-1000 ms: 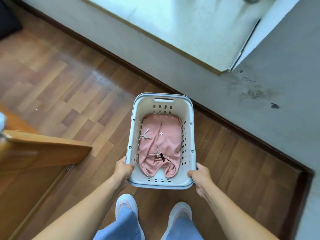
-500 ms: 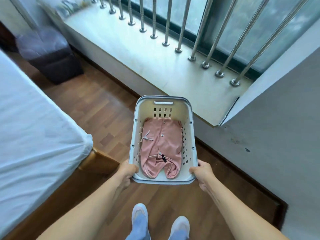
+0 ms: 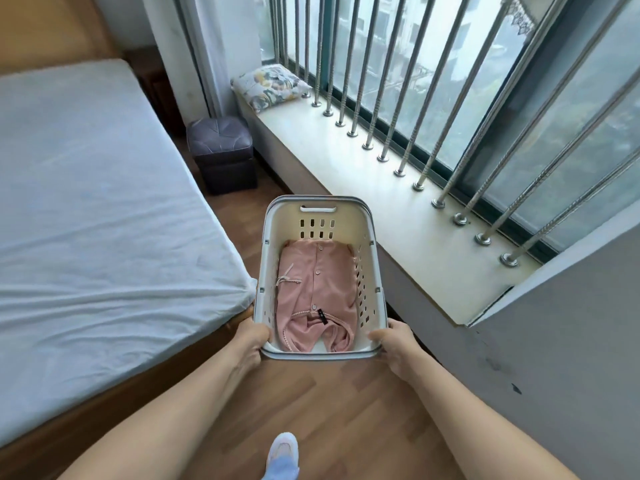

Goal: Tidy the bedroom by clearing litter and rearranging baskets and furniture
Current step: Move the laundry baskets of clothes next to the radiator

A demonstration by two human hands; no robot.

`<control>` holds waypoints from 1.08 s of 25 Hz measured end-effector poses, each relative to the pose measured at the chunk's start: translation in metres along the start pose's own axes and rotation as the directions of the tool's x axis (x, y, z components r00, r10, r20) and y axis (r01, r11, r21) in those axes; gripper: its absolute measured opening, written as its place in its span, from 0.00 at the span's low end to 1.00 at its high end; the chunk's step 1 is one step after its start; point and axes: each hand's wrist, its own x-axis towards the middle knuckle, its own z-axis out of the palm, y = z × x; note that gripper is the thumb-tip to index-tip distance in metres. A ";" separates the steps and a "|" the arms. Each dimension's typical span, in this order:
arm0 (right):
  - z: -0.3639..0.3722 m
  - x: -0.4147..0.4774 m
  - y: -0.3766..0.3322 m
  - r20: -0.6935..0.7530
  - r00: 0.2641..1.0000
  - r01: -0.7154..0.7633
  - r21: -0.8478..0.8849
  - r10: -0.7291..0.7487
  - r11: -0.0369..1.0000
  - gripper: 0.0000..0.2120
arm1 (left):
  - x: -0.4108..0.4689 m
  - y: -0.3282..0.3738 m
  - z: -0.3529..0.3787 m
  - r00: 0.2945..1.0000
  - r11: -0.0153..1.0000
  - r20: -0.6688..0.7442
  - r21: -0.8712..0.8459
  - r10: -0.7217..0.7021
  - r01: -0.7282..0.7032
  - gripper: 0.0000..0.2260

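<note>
Your left hand and right hand are both curled round the near corners of the white laundry basket, holding it up in the gap between the bed and the window ledge, with a pink garment lying flat in the bottom. Looks like you're mid-carry — the basket isn't set down anywhere yet, so placing it is what's left, and I'd guess the grey stool at the far end may want shifting too. Can't spot any litter on the wood floor from here.
</note>
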 end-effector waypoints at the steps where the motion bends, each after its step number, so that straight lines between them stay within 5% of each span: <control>1: 0.005 -0.004 -0.002 0.016 1.000 0.016 -0.020 -0.016 1.000 0.10 | -0.005 -0.002 -0.009 1.000 1.000 -0.018 -0.012 0.010 -0.010 0.20; 17: 0.185 -0.116 -0.002 0.501 0.863 0.261 -0.325 -0.069 0.909 0.09 | -0.120 -0.116 -0.215 0.886 0.881 -0.428 -0.471 -0.180 -0.049 0.17; 27: 0.315 -0.221 0.049 0.675 0.738 0.408 -0.449 0.002 0.795 0.07 | -0.190 -0.199 -0.341 0.797 0.720 -0.500 -0.683 -0.339 -0.122 0.16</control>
